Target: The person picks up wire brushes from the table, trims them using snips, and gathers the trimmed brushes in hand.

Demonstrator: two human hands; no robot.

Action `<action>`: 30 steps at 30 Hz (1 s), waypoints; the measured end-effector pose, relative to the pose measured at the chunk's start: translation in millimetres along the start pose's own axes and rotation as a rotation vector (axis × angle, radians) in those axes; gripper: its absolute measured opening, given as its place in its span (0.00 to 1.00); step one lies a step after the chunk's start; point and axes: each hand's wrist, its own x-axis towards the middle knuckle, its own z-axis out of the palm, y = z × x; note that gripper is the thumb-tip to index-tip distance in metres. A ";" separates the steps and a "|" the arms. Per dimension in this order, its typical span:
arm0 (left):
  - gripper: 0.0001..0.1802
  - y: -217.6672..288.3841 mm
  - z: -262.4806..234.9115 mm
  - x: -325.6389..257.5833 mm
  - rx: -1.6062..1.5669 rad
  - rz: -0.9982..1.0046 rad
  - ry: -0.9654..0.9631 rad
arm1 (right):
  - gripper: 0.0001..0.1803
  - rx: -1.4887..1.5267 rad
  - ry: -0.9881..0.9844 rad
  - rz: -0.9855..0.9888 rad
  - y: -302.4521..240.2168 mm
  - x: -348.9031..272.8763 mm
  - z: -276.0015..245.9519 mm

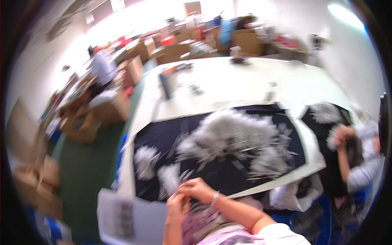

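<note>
Since blur means I can't tell what's held, I log left hand [175, 207] and right hand [198, 190] meeting, both narrow, beside the white bundle [167, 179] on dark cloth [218, 177]; likely two-handed fingerwork, next calling for a steady pinch.

No text, number or sign can be read. The white bin [149, 218] at the lower left bears a grey, upright block that may be print, but blur hides any characters. The upright box [165, 85] on the tabletop [228, 83] and the cartons [247, 42] at the far end are likewise too smeared for reading.
</note>
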 end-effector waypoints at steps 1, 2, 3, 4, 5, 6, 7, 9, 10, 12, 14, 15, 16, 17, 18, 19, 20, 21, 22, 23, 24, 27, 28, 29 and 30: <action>0.08 -6.9 -2.7 -4.6 0.706 0.520 0.007 | 0.14 0.049 0.008 -0.020 5.6 0.7 4.0; 0.09 -3.5 -7.9 -4.5 1.112 0.947 -0.053 | 0.14 -0.032 -0.009 -0.157 12.7 2.4 8.1; 0.09 -43.5 -10.2 25.1 1.587 0.654 0.564 | 0.13 -0.066 -0.004 -0.178 18.4 8.7 18.8; 0.09 -43.5 -2.3 33.8 1.571 0.759 0.405 | 0.11 -0.133 0.008 -0.275 23.9 13.5 11.3; 0.09 -43.5 4.1 39.0 1.436 0.771 0.266 | 0.10 -0.108 0.069 -0.386 40.3 24.4 5.2; 0.09 -43.7 12.3 41.7 1.309 0.756 0.146 | 0.10 -0.069 0.009 -0.345 49.0 32.3 -8.4; 0.09 -44.6 19.0 46.6 1.185 0.715 0.045 | 0.10 -0.104 0.088 -0.370 38.0 21.3 -26.5; 0.10 -45.1 34.4 54.1 0.961 0.585 -0.127 | 0.07 0.168 0.287 -0.319 20.5 -12.4 -35.6; 0.10 -43.5 40.3 53.8 0.860 0.501 -0.192 | 0.06 0.319 0.365 -0.295 14.5 -27.0 -37.8; 0.12 -37.8 51.3 52.4 0.673 0.310 -0.299 | 0.05 0.281 0.469 -0.356 9.0 -44.7 -55.1; 0.13 -31.9 75.7 46.3 0.586 0.208 -0.359 | 0.06 0.084 0.711 -0.506 15.4 -46.9 -69.5; 0.09 -27.4 99.9 34.4 0.466 0.061 -0.233 | 0.06 0.077 0.721 -0.505 10.6 -52.1 -73.2; 0.09 -28.6 108.8 36.8 0.468 0.059 -0.250 | 0.06 0.115 0.726 -0.459 0.3 -62.4 -76.5; 0.09 -29.8 116.1 39.1 0.423 -0.012 -0.279 | 0.06 0.153 0.726 -0.411 -6.2 -69.6 -80.0; 0.10 -31.6 126.7 40.0 0.382 -0.082 -0.313 | 0.06 0.149 0.741 -0.420 -9.7 -76.4 -88.0; 0.12 -32.7 135.4 40.3 0.340 -0.151 -0.343 | 0.07 -0.028 0.805 -0.461 -12.9 -82.3 -95.6; 0.12 -30.2 138.6 45.1 0.312 -0.272 -0.584 | 0.07 -0.205 0.867 -0.496 -15.9 -89.4 -103.3; 0.12 -27.1 145.7 49.8 0.163 -0.397 -0.822 | 0.08 -0.170 0.856 -0.443 -19.7 -96.9 -110.0; 0.12 -29.3 152.0 50.0 0.161 -0.396 -0.825 | 0.08 -0.174 0.857 -0.444 -20.9 -100.2 -114.9; 0.12 -31.7 158.2 48.9 0.158 -0.388 -0.805 | 0.08 -0.168 0.871 -0.443 -21.9 -103.0 -119.5; 0.12 -34.4 164.1 46.7 0.155 -0.379 -0.783 | 0.09 -0.162 0.884 -0.442 -22.8 -105.8 -123.7; 0.12 -42.7 177.9 37.1 0.153 -0.356 -0.711 | 0.09 -0.260 0.853 -0.423 -22.6 -113.5 -132.2; 0.12 -45.3 181.5 33.0 0.152 -0.348 -0.684 | 0.09 -0.258 0.849 -0.423 -20.6 -114.0 -134.6; 0.12 -47.5 185.3 28.2 0.154 -0.341 -0.659 | 0.09 -0.262 0.828 -0.417 -17.9 -114.5 -136.7; 0.12 -49.4 188.5 23.5 0.157 -0.333 -0.632 | 0.10 -0.266 0.806 -0.411 -16.1 -115.0 -137.8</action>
